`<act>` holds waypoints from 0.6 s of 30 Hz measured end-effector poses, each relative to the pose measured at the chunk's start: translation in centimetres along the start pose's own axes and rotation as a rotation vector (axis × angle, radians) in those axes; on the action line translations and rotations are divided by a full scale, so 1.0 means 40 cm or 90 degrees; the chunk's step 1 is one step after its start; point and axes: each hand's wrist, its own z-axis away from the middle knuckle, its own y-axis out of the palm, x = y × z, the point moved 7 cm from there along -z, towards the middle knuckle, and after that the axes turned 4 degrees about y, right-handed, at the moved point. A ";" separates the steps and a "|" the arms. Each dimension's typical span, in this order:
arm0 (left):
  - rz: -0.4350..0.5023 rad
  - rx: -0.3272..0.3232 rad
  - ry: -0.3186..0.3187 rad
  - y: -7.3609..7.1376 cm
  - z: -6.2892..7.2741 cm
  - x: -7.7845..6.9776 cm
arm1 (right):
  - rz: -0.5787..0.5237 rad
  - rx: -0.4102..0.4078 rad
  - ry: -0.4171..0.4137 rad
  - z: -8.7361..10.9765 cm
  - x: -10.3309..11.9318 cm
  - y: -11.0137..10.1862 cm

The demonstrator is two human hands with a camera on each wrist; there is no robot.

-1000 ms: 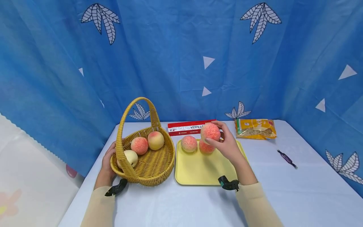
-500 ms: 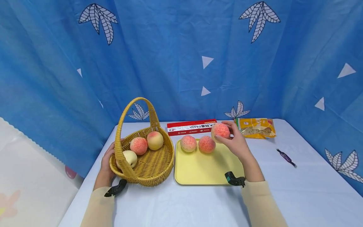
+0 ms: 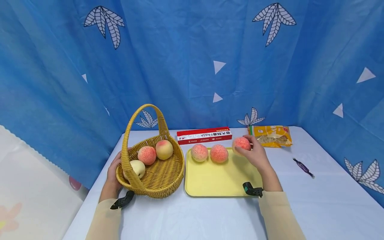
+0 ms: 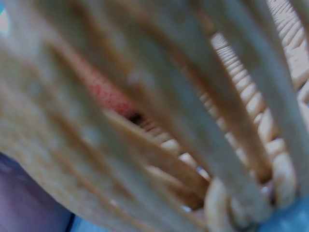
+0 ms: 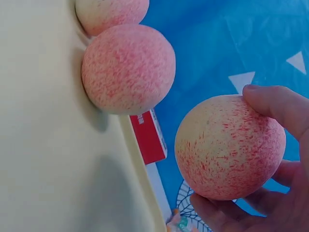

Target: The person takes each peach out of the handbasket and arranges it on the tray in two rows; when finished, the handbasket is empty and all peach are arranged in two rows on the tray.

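My right hand (image 3: 257, 153) holds a pink speckled peach (image 5: 229, 147) between thumb and fingers, over the back right part of a yellow tray (image 3: 210, 185). In the right wrist view a gap shows between this peach and the tray. Two more peaches, a paler one (image 3: 199, 152) and a redder one (image 3: 219, 153), sit side by side at the tray's back edge. At the left, my left hand (image 3: 113, 173) holds the outer side of a wicker basket (image 3: 168, 190); its fingers are partly hidden. Inside lie a red peach (image 3: 147, 155), a yellow-red peach (image 3: 164, 149) and a pale yellow fruit (image 3: 138, 168).
The basket's tall handle (image 3: 127, 146) arches over its left part. Behind the tray lies a red pasta box (image 3: 204, 135). A yellow pasta bag (image 3: 271, 136) stands at the back right, with a purple wrapped candy (image 3: 303, 167) nearer. A blue curtain (image 3: 186, 66) closes the back.
My right hand has carried its peach to the right and then lower, away from the two peaches on the tray. The left hand and basket have stayed in place.
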 end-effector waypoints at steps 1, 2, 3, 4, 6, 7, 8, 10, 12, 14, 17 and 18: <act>0.002 0.002 0.001 0.000 0.001 0.000 | 0.000 0.000 0.003 -0.002 -0.007 0.000; 0.003 0.002 0.002 0.000 0.001 -0.001 | 0.002 0.001 0.005 -0.004 -0.015 -0.001; 0.005 0.004 0.002 0.000 0.002 -0.001 | 0.002 0.001 0.006 -0.006 -0.021 -0.001; 0.005 0.006 0.003 0.001 0.003 -0.002 | 0.003 0.001 0.007 -0.007 -0.026 -0.002; 0.001 0.008 0.004 0.001 0.005 -0.002 | 0.004 0.002 0.007 -0.011 -0.036 -0.002; -0.001 0.010 0.005 0.001 0.005 -0.002 | 0.004 0.004 0.004 -0.013 -0.040 0.000; -0.004 0.010 0.005 0.001 0.005 -0.002 | 0.003 0.007 0.002 -0.015 -0.044 0.002; -0.005 0.009 0.006 0.001 0.005 -0.002 | 0.002 0.014 0.000 -0.019 -0.053 0.005; -0.003 0.010 0.005 0.001 0.005 -0.002 | 0.003 0.021 0.002 -0.022 -0.062 0.009; -0.001 0.009 0.005 0.002 0.006 -0.004 | 0.004 0.023 0.006 -0.024 -0.070 0.011; -0.001 0.013 0.008 0.007 0.007 -0.007 | 0.006 0.025 0.010 -0.027 -0.078 0.015; -0.003 0.013 0.008 0.009 0.007 -0.009 | 0.006 0.026 0.009 -0.027 -0.079 0.016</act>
